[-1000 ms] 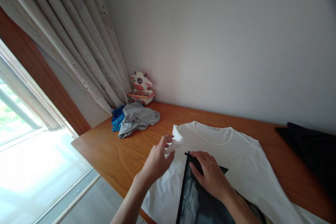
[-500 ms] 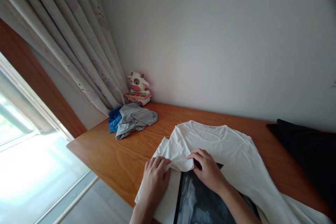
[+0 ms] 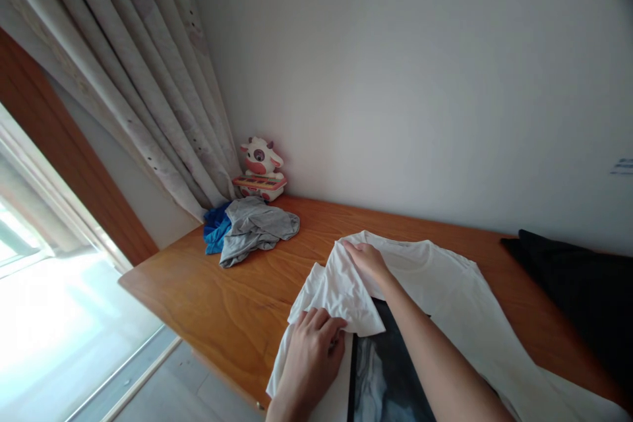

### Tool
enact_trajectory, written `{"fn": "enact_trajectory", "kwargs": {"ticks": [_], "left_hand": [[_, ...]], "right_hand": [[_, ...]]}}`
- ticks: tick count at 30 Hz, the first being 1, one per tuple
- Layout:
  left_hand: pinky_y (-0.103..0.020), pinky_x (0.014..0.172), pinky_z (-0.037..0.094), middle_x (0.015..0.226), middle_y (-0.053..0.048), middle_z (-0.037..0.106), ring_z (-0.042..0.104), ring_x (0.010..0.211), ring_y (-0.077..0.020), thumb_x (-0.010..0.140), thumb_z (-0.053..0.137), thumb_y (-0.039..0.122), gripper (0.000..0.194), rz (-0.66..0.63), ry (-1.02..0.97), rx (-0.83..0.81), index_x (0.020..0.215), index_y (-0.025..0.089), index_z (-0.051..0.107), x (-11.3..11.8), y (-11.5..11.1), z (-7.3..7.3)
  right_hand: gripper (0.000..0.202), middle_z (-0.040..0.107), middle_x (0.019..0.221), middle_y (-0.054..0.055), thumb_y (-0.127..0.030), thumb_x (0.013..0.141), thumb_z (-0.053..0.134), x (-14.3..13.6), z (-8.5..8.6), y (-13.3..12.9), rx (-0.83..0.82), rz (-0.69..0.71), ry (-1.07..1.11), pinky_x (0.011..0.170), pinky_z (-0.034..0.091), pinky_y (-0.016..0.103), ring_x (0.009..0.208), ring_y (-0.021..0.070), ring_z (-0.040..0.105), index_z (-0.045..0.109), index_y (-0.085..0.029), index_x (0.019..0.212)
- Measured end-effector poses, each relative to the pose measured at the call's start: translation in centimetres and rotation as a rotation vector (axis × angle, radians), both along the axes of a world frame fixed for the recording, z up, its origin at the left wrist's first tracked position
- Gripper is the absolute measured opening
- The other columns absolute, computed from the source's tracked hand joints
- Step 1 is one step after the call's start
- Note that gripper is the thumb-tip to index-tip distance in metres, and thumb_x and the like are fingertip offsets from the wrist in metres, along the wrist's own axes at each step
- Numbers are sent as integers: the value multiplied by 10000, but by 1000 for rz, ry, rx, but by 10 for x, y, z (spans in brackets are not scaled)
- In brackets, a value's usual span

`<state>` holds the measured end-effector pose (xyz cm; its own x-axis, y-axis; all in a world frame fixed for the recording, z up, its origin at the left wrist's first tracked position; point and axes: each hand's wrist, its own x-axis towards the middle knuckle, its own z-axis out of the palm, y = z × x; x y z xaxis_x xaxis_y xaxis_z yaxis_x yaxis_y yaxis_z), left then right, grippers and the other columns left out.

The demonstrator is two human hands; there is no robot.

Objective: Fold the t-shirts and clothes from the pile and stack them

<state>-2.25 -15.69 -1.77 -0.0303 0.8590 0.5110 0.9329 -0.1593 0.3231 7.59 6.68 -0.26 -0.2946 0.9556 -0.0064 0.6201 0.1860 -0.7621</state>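
Observation:
A white shirt (image 3: 455, 290) with a large dark print on its front lies spread on the wooden tabletop, collar toward the wall. Its left sleeve is folded inward over the body, wrinkled, with the hem overlapping the print's upper corner. My left hand (image 3: 316, 353) is closed on the lower edge of that folded sleeve, fingers curled and thumb tucked close. Farther up, at the shoulder beside the collar, my right hand (image 3: 368, 260) pinches the fabric; its fingertips are partly hidden. My right forearm crosses over the print and covers part of it.
Crumpled grey cloth (image 3: 257, 227) and blue cloth (image 3: 216, 227) lie at the far left. Behind them stands a cow-shaped toy keyboard (image 3: 260, 171) near the curtain (image 3: 163, 79). Black fabric (image 3: 578, 283) rests at the right. The wooden tabletop (image 3: 212, 303) ends at the left.
My right hand has moved from the sleeve hem up to the shoulder by the collar. My left hand has shifted slightly right and down, and the folded sleeve reaches farther over the print.

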Motion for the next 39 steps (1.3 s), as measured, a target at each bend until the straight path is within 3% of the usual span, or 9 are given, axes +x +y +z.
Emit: {"fn": "enact_trajectory", "kwargs": {"ticks": [5,11,16,22,26,29,32,34,39], "left_hand": [[-346,741,548,917,-38,672,640,874,-213,887,616,125,250,-76,-43,32,970,320,748,2,-5,6],[-433,836,577,1131,-65,660,631,1046,-276,792,682,160,317,27,-106,-32,1076,302,683,3,-3,4],[-446,869,566,1073,-54,677,641,991,-267,730,584,66,438,-1,-141,-98,1099,292,653,3,-2,4],[-354,775,574,932,-43,713,672,860,-216,777,493,35,380,-108,-170,4,1028,265,661,1,-4,6],[-319,747,566,943,-39,723,679,840,-191,849,471,72,342,-194,-193,71,1075,265,640,1,-8,13],[-355,766,567,948,-59,716,682,863,-224,885,544,201,214,-160,-181,36,1071,252,636,0,-8,15],[-385,818,565,985,-80,709,684,915,-243,960,497,262,190,-44,-191,-17,1097,241,628,-3,-5,12],[-399,831,560,983,-87,708,685,919,-247,986,439,233,227,30,-198,-43,1126,227,617,-6,-1,6],[-439,850,546,999,-93,704,675,941,-259,970,386,166,285,38,-195,-88,1138,204,612,-8,4,-6]], "right_hand": [[463,550,533,-8,-529,836,687,-34,-2,12,-24,7,-47,682,434,302,700,210,629,531,-228,521],[318,685,917,12,-473,967,610,-38,-14,26,-30,-64,74,760,546,342,798,154,651,663,-160,950],[229,698,932,33,-358,913,666,-23,-26,29,-15,-85,156,803,526,328,859,179,669,651,-152,1013],[439,722,938,32,-293,790,724,-16,-27,24,-11,59,172,767,497,283,801,177,680,606,-187,1199],[443,717,1030,46,-215,868,599,-19,-17,20,35,62,137,886,469,296,909,174,673,549,-219,1307],[450,716,1051,82,-297,916,565,-15,-12,14,25,36,83,889,461,315,960,205,667,507,-190,1349],[455,723,915,88,-452,902,607,0,-8,7,-46,60,-13,805,461,315,898,236,669,578,-160,1250],[406,694,736,59,-531,869,639,16,-4,3,-138,133,-86,706,446,296,744,215,648,673,-158,1026],[467,425,425,-61,-568,670,823,53,7,-11,-342,364,-212,501,260,261,451,90,354,599,-178,541]]}}
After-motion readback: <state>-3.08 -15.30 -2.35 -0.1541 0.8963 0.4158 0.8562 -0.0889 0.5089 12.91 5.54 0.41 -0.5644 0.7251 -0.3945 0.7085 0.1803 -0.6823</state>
